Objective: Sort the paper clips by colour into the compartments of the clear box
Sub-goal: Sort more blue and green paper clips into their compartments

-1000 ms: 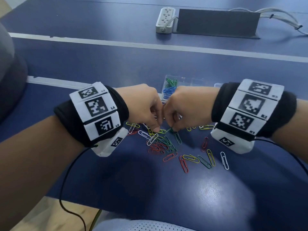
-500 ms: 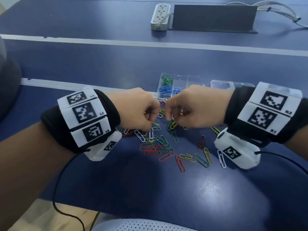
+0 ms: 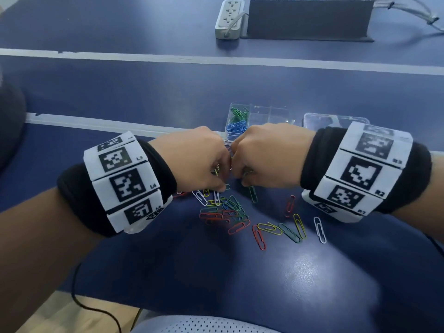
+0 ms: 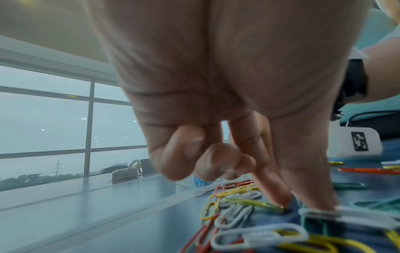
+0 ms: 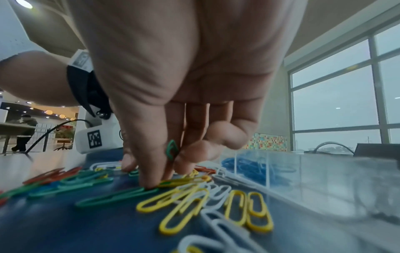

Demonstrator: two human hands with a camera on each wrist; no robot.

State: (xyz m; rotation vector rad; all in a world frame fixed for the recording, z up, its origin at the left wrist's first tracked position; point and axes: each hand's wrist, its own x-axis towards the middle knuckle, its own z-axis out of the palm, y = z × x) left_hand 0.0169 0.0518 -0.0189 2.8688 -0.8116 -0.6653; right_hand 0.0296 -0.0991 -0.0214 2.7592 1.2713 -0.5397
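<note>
Loose paper clips (image 3: 230,212) in red, green, yellow, white and blue lie in a pile on the blue table. The clear box (image 3: 271,115) stands just behind it, with green clips (image 3: 237,115) in its far-left compartment and blue clips (image 3: 236,128) in the one in front. My left hand (image 3: 224,186) is curled over the pile; thumb and forefinger tips touch clips (image 4: 259,203), and clip ends (image 3: 215,170) show inside its fingers. My right hand (image 3: 242,181) pinches a green clip (image 5: 172,150) while its thumb (image 5: 149,183) presses another green clip (image 5: 116,195).
The box lid (image 3: 334,120) lies right of the box, partly behind my right wrist. A power strip (image 3: 229,18) and a dark panel (image 3: 307,19) sit far back. Several single clips (image 3: 319,229) lie scattered right of the pile. A black cable (image 3: 79,301) hangs off the table's near edge.
Both hands have drawn closer together over the pile, knuckles almost meeting. Their fingertips have come back down onto the clips after lifting slightly half a second ago.
</note>
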